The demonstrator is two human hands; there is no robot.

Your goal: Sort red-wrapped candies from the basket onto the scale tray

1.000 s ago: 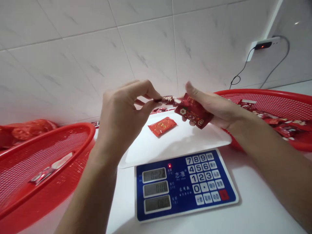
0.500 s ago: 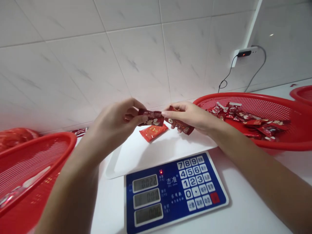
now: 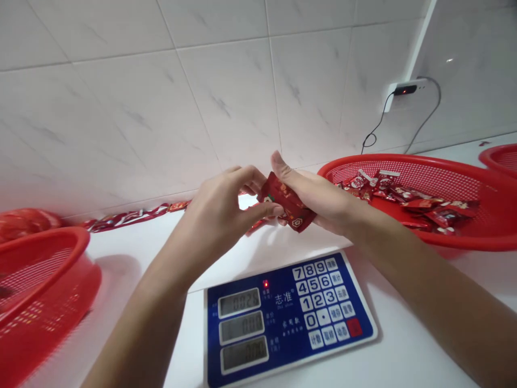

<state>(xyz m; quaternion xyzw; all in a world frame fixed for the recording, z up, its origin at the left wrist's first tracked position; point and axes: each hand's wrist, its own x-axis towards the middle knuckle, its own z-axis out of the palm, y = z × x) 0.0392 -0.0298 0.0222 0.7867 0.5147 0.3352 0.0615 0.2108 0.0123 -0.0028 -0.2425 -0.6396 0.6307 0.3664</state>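
Observation:
Over the white weighing pan [image 3: 226, 264], a dark red snack packet [image 3: 299, 215] with printed flowers is held between both hands. My left hand [image 3: 228, 202] pinches its left side, thumb across the front and fingers mostly behind. My right hand [image 3: 313, 196] supports it from the right, thumb raised off the packet and the other fingers largely hidden. Partly covered by my left hand, a bit of red wrapper [image 3: 254, 227] shows below. In front is the blue scale panel [image 3: 283, 318], with number keys and three displays.
On the right, a red plastic basket [image 3: 490, 215] contains several small red packets [image 3: 444, 210]. Another red basket [image 3: 72, 253] is at the left. A band of red packets [image 3: 133, 216] lies along the tiled wall. Further right, a cable [image 3: 377, 129] hangs from a socket.
My left hand has moved right and now meets the packet in my right hand. The dark packet it pinched is no longer visible there. The left basket has shifted left; the top display reading differs.

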